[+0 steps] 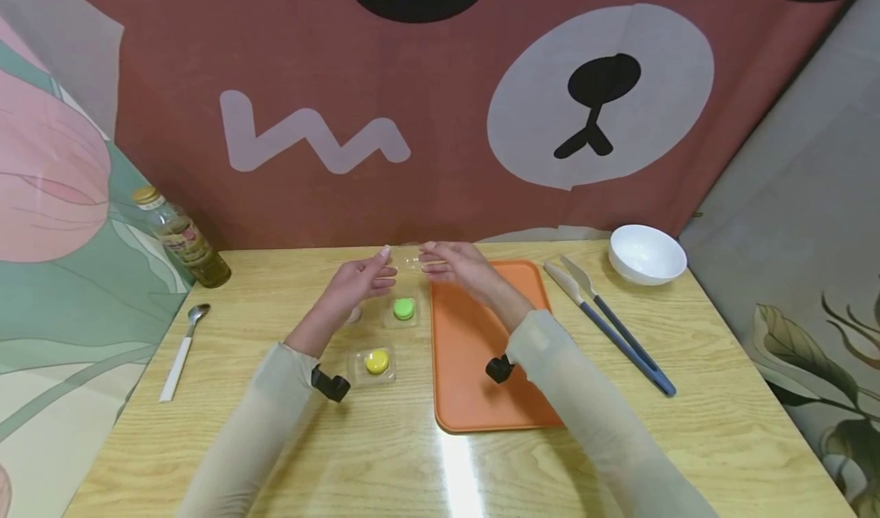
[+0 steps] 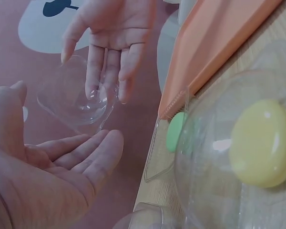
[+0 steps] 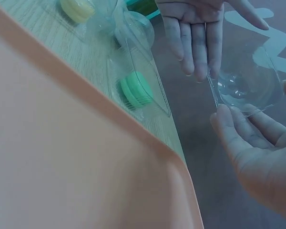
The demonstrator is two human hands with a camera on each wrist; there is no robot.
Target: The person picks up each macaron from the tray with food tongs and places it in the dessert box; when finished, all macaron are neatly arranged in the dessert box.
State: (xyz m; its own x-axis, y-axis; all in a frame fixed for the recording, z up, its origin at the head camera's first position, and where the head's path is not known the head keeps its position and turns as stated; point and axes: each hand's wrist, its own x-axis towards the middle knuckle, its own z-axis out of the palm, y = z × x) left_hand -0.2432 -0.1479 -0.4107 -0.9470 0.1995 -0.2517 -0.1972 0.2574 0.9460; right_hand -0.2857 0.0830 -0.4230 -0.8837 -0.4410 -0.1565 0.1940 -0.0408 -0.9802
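Over the far edge of the table, my right hand (image 1: pixel 466 270) holds an empty clear plastic case (image 3: pixel 250 86) between thumb and fingers. Facing it, my left hand (image 1: pixel 354 283) has its fingers extended, fingertips close by the case's edge. Just below the hands in the head view, a green macaron (image 1: pixel 403 309) sits in a clear case on the table. Nearer to me lies a yellow macaron (image 1: pixel 376 361) in another clear case (image 1: pixel 360 371). A small pale round thing (image 1: pixel 354 315) shows partly behind my left wrist.
Beneath my right arm lies an orange tray (image 1: pixel 474 380). Two blue-handled knives (image 1: pixel 612 327) and a white bowl (image 1: pixel 646 254) are to its right. On the left stand a bottle (image 1: pixel 182 239) of dark liquid and a white-handled spoon (image 1: pixel 184 354). A printed cloth (image 1: pixel 309 205) hangs behind the table.
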